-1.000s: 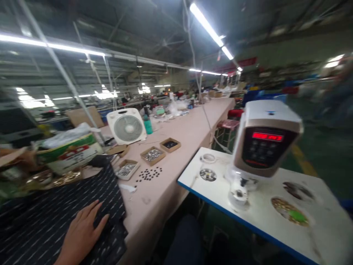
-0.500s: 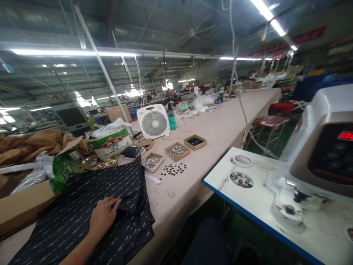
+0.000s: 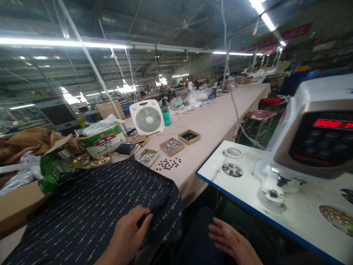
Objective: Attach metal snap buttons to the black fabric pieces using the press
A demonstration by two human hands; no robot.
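Dark fabric with rows of small white marks is spread over the left end of the table, and its near right part hangs past the edge. My left hand pinches that fabric between thumb and fingers near its right side. Held out over my lap, my right hand has its fingers stretched and nothing in it. Just beyond the cloth lie several small black round pieces on the table.
Shallow cardboard boxes of small metal parts and dark pieces stand behind, with a white box fan. At right, a machine with a red display sits on a white blue-edged table. A cardboard box is at left.
My left hand has moved right and nearer, pulling the fabric's right side over the table edge. My right hand has come into view. The camera has turned slightly right.
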